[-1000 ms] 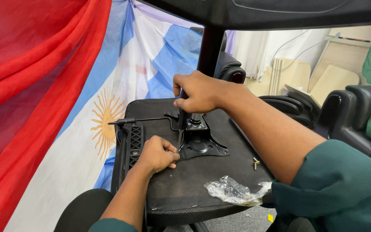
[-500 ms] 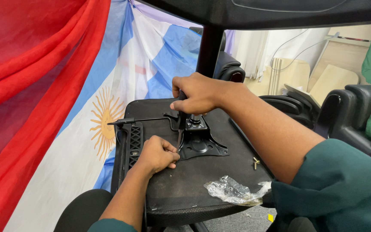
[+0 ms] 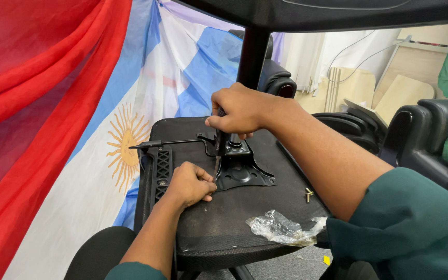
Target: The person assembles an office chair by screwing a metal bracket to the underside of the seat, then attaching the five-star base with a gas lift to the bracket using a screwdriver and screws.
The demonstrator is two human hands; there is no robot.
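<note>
Flag backdrop (image 3: 105, 129), one seat (image 3: 224, 223), two hands (image 3: 190, 184)

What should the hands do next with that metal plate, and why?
Probably turn the tool a little more. The right hand grips its top, its tip meets the plate by the left hand, and a loose bolt lies on the seat.

The right hand (image 3: 242, 111) covers the handle of the tool it grips, so the tool's kind cannot be told; only a thin shaft shows below the fist. The left hand (image 3: 190, 184) is closed over the near corner of the metal mounting plate (image 3: 245, 173), hiding whatever its fingertips pinch. The crumpled plastic bag (image 3: 281, 228) is too creased to show its contents. The small bolt (image 3: 308, 194) is too small to read its head.
</note>
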